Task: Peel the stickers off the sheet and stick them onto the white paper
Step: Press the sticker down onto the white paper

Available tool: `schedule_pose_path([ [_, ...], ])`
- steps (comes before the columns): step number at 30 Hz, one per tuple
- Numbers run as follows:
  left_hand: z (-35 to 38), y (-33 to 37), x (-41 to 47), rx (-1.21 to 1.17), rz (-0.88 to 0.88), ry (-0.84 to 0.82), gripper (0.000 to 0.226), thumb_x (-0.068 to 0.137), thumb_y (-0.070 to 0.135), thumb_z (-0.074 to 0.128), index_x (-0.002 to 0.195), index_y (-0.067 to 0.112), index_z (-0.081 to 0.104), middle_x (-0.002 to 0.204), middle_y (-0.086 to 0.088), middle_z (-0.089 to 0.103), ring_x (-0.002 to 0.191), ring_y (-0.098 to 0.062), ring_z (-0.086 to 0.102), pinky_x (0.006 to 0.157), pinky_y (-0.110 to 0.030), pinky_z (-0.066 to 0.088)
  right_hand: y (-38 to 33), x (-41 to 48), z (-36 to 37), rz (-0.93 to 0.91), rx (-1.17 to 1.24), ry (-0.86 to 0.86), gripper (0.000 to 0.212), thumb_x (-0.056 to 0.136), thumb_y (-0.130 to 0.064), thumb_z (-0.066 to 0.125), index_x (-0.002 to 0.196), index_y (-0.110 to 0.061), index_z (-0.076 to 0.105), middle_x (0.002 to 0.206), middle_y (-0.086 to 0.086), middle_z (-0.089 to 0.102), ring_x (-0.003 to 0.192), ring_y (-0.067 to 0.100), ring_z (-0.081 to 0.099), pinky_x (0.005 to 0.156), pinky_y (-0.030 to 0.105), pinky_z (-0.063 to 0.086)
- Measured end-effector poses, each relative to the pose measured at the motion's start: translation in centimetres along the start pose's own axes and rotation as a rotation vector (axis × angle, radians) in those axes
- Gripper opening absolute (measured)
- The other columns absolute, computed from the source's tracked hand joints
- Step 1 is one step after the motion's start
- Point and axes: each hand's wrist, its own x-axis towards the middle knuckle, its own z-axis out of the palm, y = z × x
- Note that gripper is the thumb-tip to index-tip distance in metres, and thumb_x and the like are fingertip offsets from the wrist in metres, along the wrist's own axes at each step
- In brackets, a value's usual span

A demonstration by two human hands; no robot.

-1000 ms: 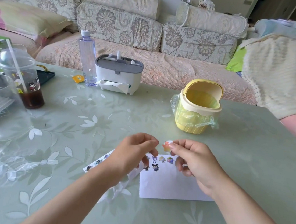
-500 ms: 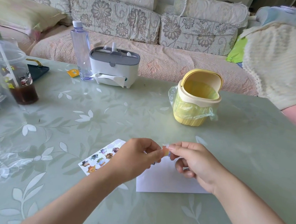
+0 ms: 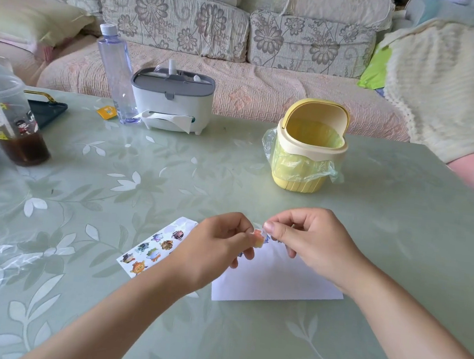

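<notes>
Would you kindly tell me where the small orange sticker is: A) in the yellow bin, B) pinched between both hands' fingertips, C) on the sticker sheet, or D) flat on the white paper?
B: the left hand and right hand both pinch the orange sticker over the white paper.

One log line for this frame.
left hand: pinches small orange sticker | right hand: pinches it too | white paper sheet: under hands | printed sticker sheet: beside paper, flat

On table (image 3: pixel 400 225): sticker sheet (image 3: pixel 152 246) just L of white paper (image 3: pixel 278 280) (nearest the viewer); trash bin (image 3: pixel 305 157) behind paper, tissue box (image 3: pixel 174 99) & water bottle (image 3: pixel 115 73) farther back-L.
</notes>
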Motion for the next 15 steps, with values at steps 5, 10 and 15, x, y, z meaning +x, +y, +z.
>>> schedule_pose_path([
  [5, 0.0, 0.1, -0.1, -0.019, 0.032, 0.0, 0.02, 0.094, 0.022, 0.066, 0.087, 0.003, 0.065, 0.072, 0.002, 0.067, 0.064, -0.011, 0.054, 0.061, -0.013, 0.045, -0.6, -0.2, 0.0, 0.041, 0.045, -0.04, 0.02, 0.096, -0.026, 0.067, 0.078, -0.017, 0.073, 0.061, -0.01, 0.062, 0.054, 0.011, 0.05, 0.053, 0.014, 0.037],
  [10, -0.4, -0.3, -0.1, 0.083, 0.149, 0.031, 0.016, 0.095, 0.028, 0.067, 0.084, 0.017, 0.065, 0.074, 0.005, 0.069, 0.066, -0.013, 0.058, 0.063, -0.021, 0.045, -1.1, -0.5, 0.0, 0.129, 0.194, -0.108, 0.026, 0.098, -0.023, 0.062, 0.074, -0.011, 0.066, 0.067, -0.005, 0.06, 0.051, 0.013, 0.048, 0.044, 0.019, 0.03],
  [15, -0.9, -1.1, -0.2, 0.663, 0.555, 0.277, 0.013, 0.096, 0.043, 0.055, 0.088, 0.033, 0.059, 0.078, 0.019, 0.062, 0.071, -0.007, 0.058, 0.052, -0.018, 0.04, -1.4, -0.8, 0.0, 0.219, 0.312, -0.167, 0.026, 0.099, -0.025, 0.061, 0.078, -0.01, 0.063, 0.072, -0.002, 0.059, 0.05, 0.013, 0.046, 0.041, 0.02, 0.024],
])
